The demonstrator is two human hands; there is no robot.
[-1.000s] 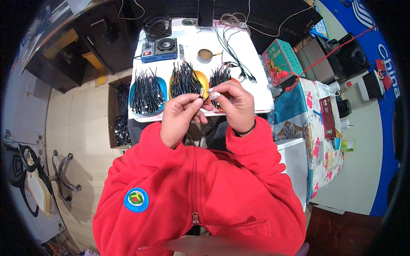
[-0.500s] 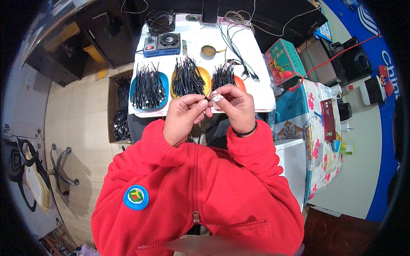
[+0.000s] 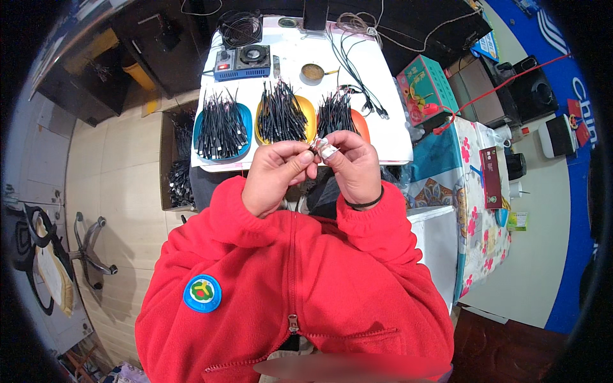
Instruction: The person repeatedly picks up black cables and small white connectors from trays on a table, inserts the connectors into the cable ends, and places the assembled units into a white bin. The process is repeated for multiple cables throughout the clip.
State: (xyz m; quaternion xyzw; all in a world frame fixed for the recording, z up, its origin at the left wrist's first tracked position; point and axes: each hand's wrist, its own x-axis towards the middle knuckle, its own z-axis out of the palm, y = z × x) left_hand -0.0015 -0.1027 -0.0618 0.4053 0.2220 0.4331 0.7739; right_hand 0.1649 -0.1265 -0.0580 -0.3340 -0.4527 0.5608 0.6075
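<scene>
Left hand (image 3: 276, 175) and right hand (image 3: 353, 167) pinch small cable piece (image 3: 317, 146) between fingertips, above near counter (image 3: 396, 137) edge. Bandaged right finger looks clumsy; piece could slip, likely dropping among cables in orange tray (image 3: 308, 115) or into lap.

Left hand (image 3: 276, 177) and right hand (image 3: 353, 167) now raised closer to the chest | fingertips pinch a small part (image 3: 317, 145) | hands clear of the yellow tray (image 3: 306, 113)

Both hands raised together, left (image 3: 276, 177) meeting right (image 3: 353, 167) (fingertips pinched).
</scene>
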